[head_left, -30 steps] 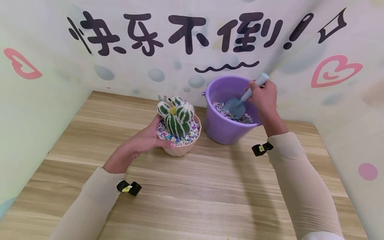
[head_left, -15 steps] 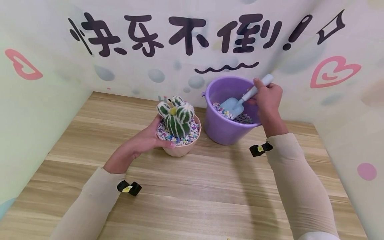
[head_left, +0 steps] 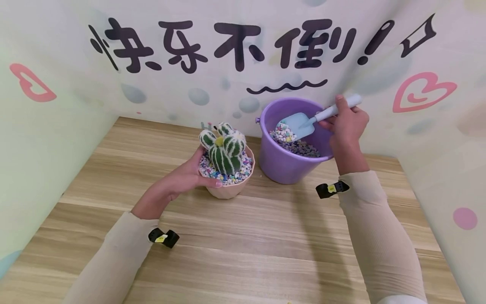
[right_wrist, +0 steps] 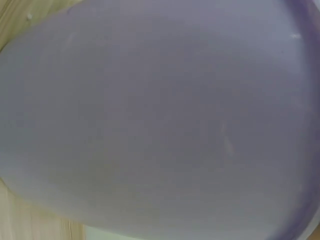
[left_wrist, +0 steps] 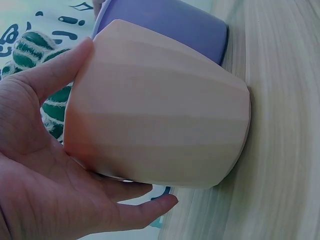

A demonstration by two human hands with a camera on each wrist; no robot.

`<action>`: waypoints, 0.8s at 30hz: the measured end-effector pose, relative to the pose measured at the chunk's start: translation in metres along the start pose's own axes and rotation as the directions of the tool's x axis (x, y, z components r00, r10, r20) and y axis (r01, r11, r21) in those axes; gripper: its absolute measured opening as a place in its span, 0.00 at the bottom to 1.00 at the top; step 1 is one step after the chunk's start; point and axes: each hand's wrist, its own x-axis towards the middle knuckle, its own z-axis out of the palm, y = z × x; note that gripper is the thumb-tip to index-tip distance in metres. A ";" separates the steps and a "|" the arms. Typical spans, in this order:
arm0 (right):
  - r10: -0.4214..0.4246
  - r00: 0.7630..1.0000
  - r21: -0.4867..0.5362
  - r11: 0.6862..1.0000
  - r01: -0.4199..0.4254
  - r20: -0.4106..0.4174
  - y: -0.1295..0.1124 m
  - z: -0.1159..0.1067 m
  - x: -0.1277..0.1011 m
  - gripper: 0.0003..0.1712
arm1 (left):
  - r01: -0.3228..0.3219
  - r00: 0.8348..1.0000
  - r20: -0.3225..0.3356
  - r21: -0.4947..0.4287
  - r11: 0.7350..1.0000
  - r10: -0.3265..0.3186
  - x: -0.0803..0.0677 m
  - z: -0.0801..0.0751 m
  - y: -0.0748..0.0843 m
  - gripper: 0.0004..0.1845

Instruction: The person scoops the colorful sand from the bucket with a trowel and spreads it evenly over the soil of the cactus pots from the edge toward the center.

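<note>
Item: our left hand cups the pink pot of cactus on the bench. Right hand grips the blue trowel, pebble-laden, above the purple bucket right of the pot. Scooping step; next, carry level potward.

Wood-grain table, pale and matt, smooth like laminate; the purple bucket is plastic with a soft sheen, and in the right wrist view its wall reads smooth and even; the pink pot looks matt, faceted, finely ribbed; the cactus is fuzzy, a felt-like cloth; the pebbles are small, rough and mixed in colour; the blue trowel is smooth plastic; the sleeves are knit cloth, finely ribbed.
</note>
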 end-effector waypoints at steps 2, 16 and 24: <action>-0.002 1.000 0.027 1.000 0.002 -0.001 -0.001 -0.001 0.000 0.17 | 0.003 1.000 0.003 0.002 1.000 -0.003 0.000 0.000 0.000 0.63; 0.041 0.999 0.190 0.981 -0.045 0.026 -0.007 -0.007 -0.004 0.20 | -0.062 0.993 -0.089 0.169 0.984 0.078 -0.006 0.012 0.003 0.62; 0.064 0.994 0.190 0.978 -0.080 0.085 -0.009 0.001 -0.015 0.22 | -0.096 0.976 -0.172 0.223 0.970 0.136 -0.005 0.022 -0.001 0.63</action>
